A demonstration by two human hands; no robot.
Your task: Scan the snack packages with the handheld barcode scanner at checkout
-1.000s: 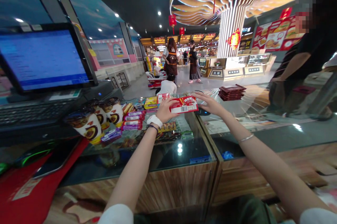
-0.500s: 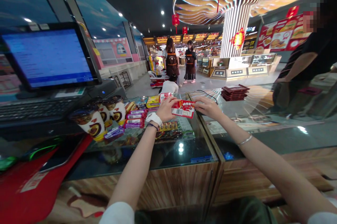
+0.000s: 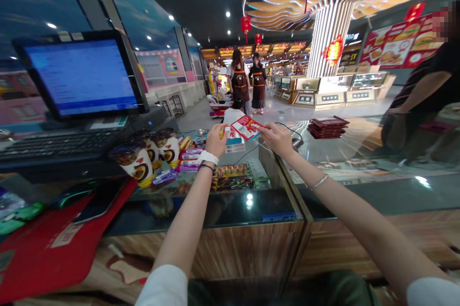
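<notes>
Both of my hands hold one flat red and white snack packet [image 3: 246, 127] above the glass counter [image 3: 247, 200]. My left hand [image 3: 215, 139] pinches its left end and my right hand [image 3: 274, 139] grips its right end. The packet is tilted, its right side lower. Below it lies a white and blue box [image 3: 234, 143] on the glass. A white watch and a dark band sit on my left wrist, a thin bracelet on my right.
Snack cups [image 3: 135, 166] and purple wrapped bars [image 3: 189, 162] stand left of my hands. A till screen [image 3: 83, 76] and keyboard [image 3: 53, 145] are further left. A stack of dark red packets [image 3: 327, 126] lies to the right, near a person in black [image 3: 424, 100]. Two aproned people [image 3: 247, 83] stand beyond.
My hands have lifted the packet away from me and tilted it. My view has swung slightly to the right and up.
</notes>
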